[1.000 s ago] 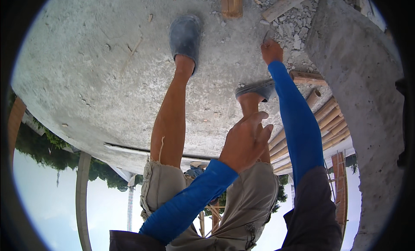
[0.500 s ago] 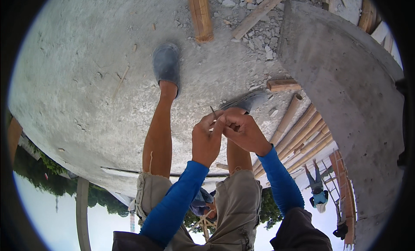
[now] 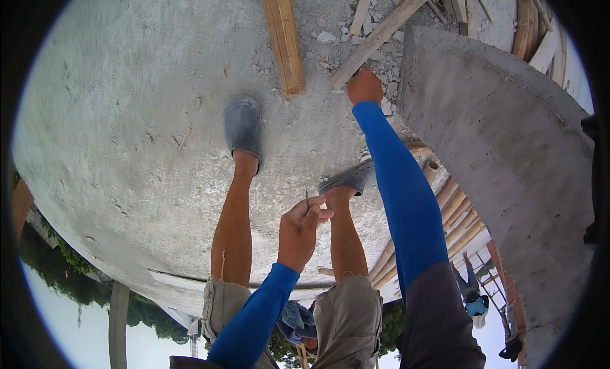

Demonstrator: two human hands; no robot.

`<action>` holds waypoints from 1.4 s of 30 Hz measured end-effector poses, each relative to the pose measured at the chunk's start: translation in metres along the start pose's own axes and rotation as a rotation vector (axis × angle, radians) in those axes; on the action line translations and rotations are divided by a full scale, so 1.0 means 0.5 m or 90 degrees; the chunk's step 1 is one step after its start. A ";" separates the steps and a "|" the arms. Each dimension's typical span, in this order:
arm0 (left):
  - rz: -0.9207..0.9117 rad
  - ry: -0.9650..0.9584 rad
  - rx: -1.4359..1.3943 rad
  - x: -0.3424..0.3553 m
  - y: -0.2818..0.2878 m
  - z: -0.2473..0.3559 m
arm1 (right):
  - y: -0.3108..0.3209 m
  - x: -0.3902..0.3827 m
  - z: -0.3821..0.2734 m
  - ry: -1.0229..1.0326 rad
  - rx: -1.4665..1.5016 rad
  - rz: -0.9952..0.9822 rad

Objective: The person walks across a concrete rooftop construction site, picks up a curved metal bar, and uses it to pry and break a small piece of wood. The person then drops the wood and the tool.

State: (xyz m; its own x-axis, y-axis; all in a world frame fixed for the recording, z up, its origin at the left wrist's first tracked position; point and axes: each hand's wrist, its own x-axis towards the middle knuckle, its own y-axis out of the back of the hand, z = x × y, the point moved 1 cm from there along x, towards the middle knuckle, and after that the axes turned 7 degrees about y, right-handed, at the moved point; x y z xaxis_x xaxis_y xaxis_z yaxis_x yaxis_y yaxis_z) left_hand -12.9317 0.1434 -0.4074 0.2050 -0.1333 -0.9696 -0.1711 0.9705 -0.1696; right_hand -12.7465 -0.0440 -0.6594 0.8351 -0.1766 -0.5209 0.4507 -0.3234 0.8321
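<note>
My left hand (image 3: pixel 300 232) is closed in a pinch above my shins, fingers drawn together. A thin dark nail (image 3: pixel 307 198) sticks up from between them. Far out ahead, my right hand (image 3: pixel 365 88) is low over the floor, curled at the edge of a long grey-brown wooden strip (image 3: pixel 387 33) near its close end. Its fingertips are hidden behind the knuckles. To the left of that strip, a thick squared timber (image 3: pixel 284 48) lies on the concrete floor.
Broken concrete rubble (image 3: pixel 389 73) lies around the strip. A raised concrete slab (image 3: pixel 489 127) curves along the right. Several bamboo poles (image 3: pixel 454 210) lie beside my right foot in its grey clog (image 3: pixel 349 176). Another person (image 3: pixel 471 289) stands in the distance at lower right.
My right hand has left my left hand and reached far forward to the wooden strip. My left hand keeps the nail pinched. The floor has shifted down in view.
</note>
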 end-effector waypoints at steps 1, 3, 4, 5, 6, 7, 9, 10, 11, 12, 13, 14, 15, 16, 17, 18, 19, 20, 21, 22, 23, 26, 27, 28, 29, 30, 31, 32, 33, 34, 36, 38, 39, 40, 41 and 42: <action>0.001 0.004 -0.001 -0.001 0.000 -0.002 | 0.010 -0.002 -0.007 0.016 0.008 -0.003; -0.007 0.016 -0.027 -0.003 0.000 0.008 | 0.038 -0.023 -0.025 0.071 0.031 0.002; 0.005 0.002 -0.032 -0.004 0.001 0.015 | 0.056 -0.040 -0.033 0.080 0.035 -0.013; 0.033 -0.009 -0.030 -0.006 0.002 0.023 | 0.081 -0.060 -0.039 0.140 0.002 -0.023; 0.044 -0.008 -0.038 -0.007 0.004 0.028 | 0.108 -0.090 -0.039 0.165 -0.042 -0.059; 0.056 -0.007 -0.046 -0.008 0.005 0.035 | 0.137 -0.123 -0.038 0.174 -0.042 -0.097; 0.081 -0.005 -0.063 -0.007 0.009 0.041 | 0.198 -0.199 -0.036 0.204 -0.036 -0.146; 0.082 -0.007 -0.071 -0.005 0.011 0.042 | 0.229 -0.238 -0.036 0.232 -0.023 -0.151; 0.092 -0.004 -0.079 -0.003 0.013 0.040 | 0.258 -0.277 -0.037 0.232 -0.011 -0.167; 0.092 -0.006 -0.072 -0.001 0.015 0.039 | 0.285 -0.313 -0.041 0.224 -0.002 -0.192; 0.094 -0.002 -0.087 0.002 0.017 0.035 | 0.318 -0.346 -0.044 0.251 0.018 -0.151; 0.081 0.009 -0.091 0.003 0.018 0.032 | 0.352 -0.378 -0.047 0.259 0.026 -0.130; 0.057 0.013 -0.097 0.003 0.018 0.027 | 0.384 -0.406 -0.051 0.261 0.057 -0.147; 0.062 0.030 -0.098 0.003 0.019 0.026 | 0.414 -0.431 -0.057 0.260 0.086 -0.169; 0.055 0.041 -0.099 0.004 0.017 0.028 | 0.438 -0.458 -0.064 0.262 0.083 -0.182; 0.057 0.054 -0.097 0.003 0.016 0.028 | 0.458 -0.483 -0.073 0.272 0.078 -0.188; 0.055 0.072 -0.120 0.002 0.013 0.034 | 0.472 -0.501 -0.080 0.262 0.132 -0.189; 0.063 0.090 -0.140 0.000 0.010 0.036 | 0.477 -0.512 -0.085 0.244 0.129 -0.223; 0.063 0.103 -0.154 -0.001 0.006 0.041 | 0.478 -0.517 -0.088 0.227 0.112 -0.283; 0.061 0.113 -0.156 -0.002 0.003 0.047 | 0.480 -0.521 -0.089 0.240 0.114 -0.252; 0.054 0.101 -0.148 -0.002 0.001 0.050 | 0.479 -0.522 -0.090 0.237 0.102 -0.252; 0.034 0.104 -0.131 -0.004 -0.003 0.054 | 0.479 -0.516 -0.096 0.262 0.140 -0.215; 0.024 0.109 -0.132 -0.004 -0.003 0.053 | 0.482 -0.511 -0.099 0.253 0.145 -0.223; 0.014 0.114 -0.133 -0.004 -0.004 0.050 | 0.489 -0.511 -0.102 0.263 0.156 -0.204; 0.008 0.118 -0.113 -0.004 -0.004 0.050 | 0.497 -0.508 -0.106 0.252 0.148 -0.212; 0.003 0.122 -0.095 -0.004 -0.005 0.046 | 0.507 -0.504 -0.110 0.247 0.139 -0.226; 0.003 0.131 -0.074 -0.004 -0.006 0.050 | 0.518 -0.499 -0.112 0.233 0.158 -0.212; 0.000 0.126 -0.071 -0.005 -0.007 0.045 | 0.532 -0.492 -0.113 0.225 0.176 -0.202; 0.003 0.127 -0.066 -0.006 -0.008 0.045 | 0.548 -0.484 -0.113 0.221 0.197 -0.189; 0.005 0.134 -0.055 -0.006 -0.009 0.047 | 0.558 -0.468 -0.115 0.229 0.281 -0.139; 0.011 0.120 -0.074 -0.007 -0.012 0.049 | 0.595 -0.441 -0.106 0.224 0.368 -0.082; 0.004 0.117 -0.072 -0.008 -0.015 0.050 | 0.635 -0.420 -0.102 0.147 0.507 -0.043; -0.005 0.117 -0.064 -0.008 -0.016 0.053 | 0.654 -0.413 -0.103 0.073 0.601 -0.033; -0.005 0.122 -0.053 -0.009 -0.017 0.053 | 0.671 -0.402 -0.106 -0.002 0.693 -0.023; -0.014 0.117 -0.055 -0.010 -0.018 0.056 | 0.686 -0.389 -0.112 -0.024 0.743 -0.026; -0.014 0.118 -0.055 -0.011 -0.018 0.058 | 0.699 -0.374 -0.119 -0.045 0.793 -0.030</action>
State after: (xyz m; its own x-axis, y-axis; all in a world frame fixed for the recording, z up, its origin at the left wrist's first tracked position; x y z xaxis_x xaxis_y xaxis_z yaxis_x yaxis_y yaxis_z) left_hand -12.9035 0.1412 -0.3954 0.0307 -0.1961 -0.9801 -0.2527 0.9472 -0.1974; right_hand -12.7263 -0.0688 -0.2598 0.7902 -0.1785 -0.5863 -0.1575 -0.9837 0.0872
